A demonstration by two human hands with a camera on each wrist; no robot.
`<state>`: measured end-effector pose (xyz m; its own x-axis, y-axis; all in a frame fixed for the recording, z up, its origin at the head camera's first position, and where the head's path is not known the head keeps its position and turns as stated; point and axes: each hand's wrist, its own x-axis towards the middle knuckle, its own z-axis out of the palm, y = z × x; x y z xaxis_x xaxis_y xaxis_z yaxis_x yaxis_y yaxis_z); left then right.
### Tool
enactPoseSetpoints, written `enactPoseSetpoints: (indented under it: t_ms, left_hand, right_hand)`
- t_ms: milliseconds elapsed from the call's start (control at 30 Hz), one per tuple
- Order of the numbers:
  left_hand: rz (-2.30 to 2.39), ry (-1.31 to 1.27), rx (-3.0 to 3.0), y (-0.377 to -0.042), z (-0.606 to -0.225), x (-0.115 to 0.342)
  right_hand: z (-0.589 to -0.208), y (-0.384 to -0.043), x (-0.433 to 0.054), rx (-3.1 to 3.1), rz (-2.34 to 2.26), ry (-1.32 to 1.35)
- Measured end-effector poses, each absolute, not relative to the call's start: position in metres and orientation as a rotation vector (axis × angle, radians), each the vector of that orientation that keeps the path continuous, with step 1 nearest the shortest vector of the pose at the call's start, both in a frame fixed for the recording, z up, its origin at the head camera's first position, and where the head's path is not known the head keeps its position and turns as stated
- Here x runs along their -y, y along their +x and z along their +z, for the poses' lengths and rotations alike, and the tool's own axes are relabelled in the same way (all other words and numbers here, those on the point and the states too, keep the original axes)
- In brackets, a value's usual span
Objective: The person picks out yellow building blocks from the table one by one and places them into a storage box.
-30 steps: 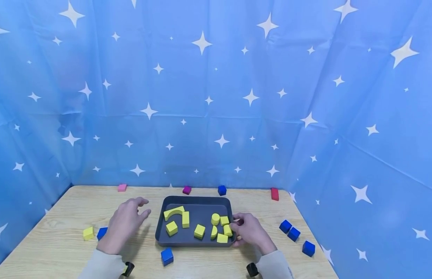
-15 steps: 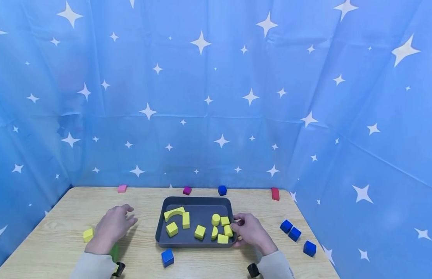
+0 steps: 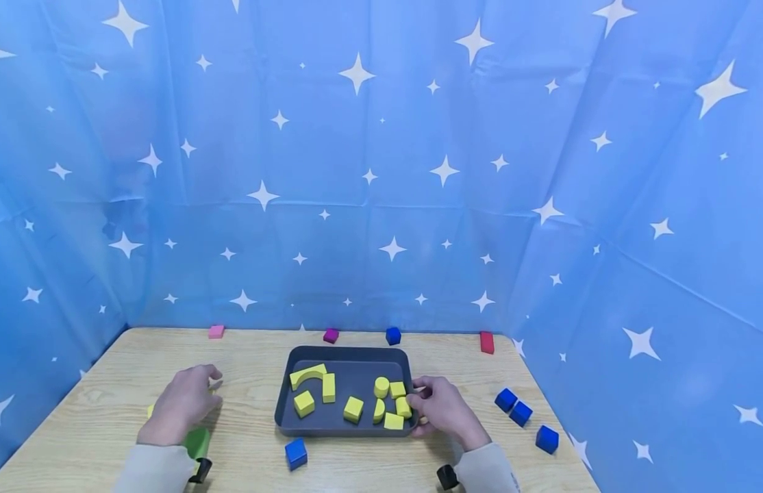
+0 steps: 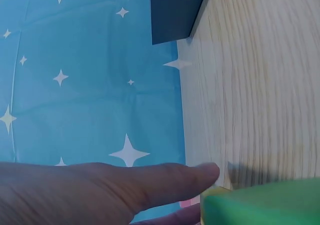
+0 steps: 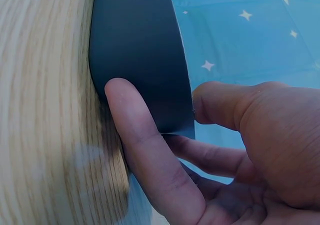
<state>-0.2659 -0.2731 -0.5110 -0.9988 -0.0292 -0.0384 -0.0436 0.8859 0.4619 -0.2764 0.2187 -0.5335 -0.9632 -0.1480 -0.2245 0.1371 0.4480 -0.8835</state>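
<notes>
A dark rectangular tray (image 3: 347, 431) holds several yellow blocks, among them an arch (image 3: 307, 374) and a cylinder (image 3: 381, 387). My right hand (image 3: 446, 411) holds the tray's right side; in the right wrist view the thumb (image 5: 220, 102) is at the rim and a finger lies along the outer wall. Left of the tray, my left hand (image 3: 178, 404) is low over the table with thumb and fingers bent. A sliver of yellow block (image 3: 211, 390) shows between its fingertips; I cannot tell whether they grip it. A green block (image 3: 196, 441) lies by the wrist, large in the left wrist view.
Blue blocks lie in front of the tray (image 3: 296, 454) and to its right (image 3: 546, 439). Along the table's far edge are a pink block (image 3: 216, 331), a magenta block (image 3: 331, 335), another blue block (image 3: 393, 335) and a red block (image 3: 487, 342). A starry blue curtain (image 3: 357, 171) hangs behind.
My left hand has moved left and toward me, away from the tray, uncovering the green block and covering a blue block and most of a yellow one. My right hand stays on the tray.
</notes>
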Motion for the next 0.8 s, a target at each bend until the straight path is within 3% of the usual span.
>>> enactPoseSetpoints:
  t_ms: [800]
  left_hand:
    - [0.795, -0.085, -3.054, -0.2709, -0.5163, 0.272]
  right_hand:
    - [-0.5333, -0.2767, -0.22, -2.416, -1.541, -0.024]
